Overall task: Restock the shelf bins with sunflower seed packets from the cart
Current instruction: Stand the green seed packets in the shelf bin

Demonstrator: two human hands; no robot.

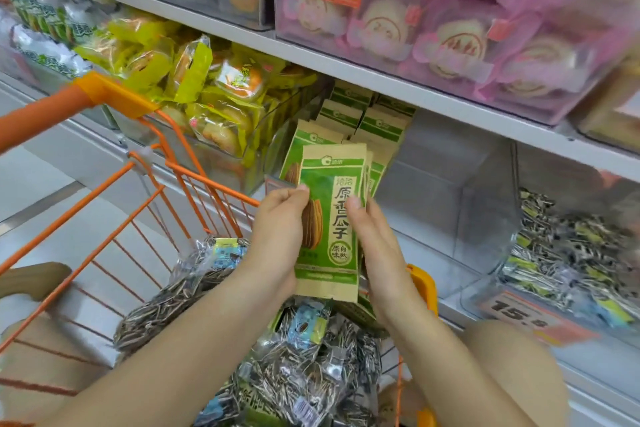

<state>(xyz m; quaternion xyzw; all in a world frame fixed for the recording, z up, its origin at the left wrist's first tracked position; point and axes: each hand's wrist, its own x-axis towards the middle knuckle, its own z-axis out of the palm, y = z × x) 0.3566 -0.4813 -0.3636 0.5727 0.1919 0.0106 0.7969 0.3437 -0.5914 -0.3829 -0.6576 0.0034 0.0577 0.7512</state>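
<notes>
Both hands, left [280, 229] and right [377, 246], grip green seed packets [329, 218]; packet count unclear.

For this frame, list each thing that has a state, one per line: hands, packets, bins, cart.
Left hand: grips the held stack's left edge.
Right hand: grips the stack's right edge.
Green seed packets: upright stack held between both hands, above the cart.
Seed bin: partly filled, green packets standing at its left, right part bare.
Orange cart: loaded with clear seed packets.
Right-hand bin: holds seed packets.
</notes>
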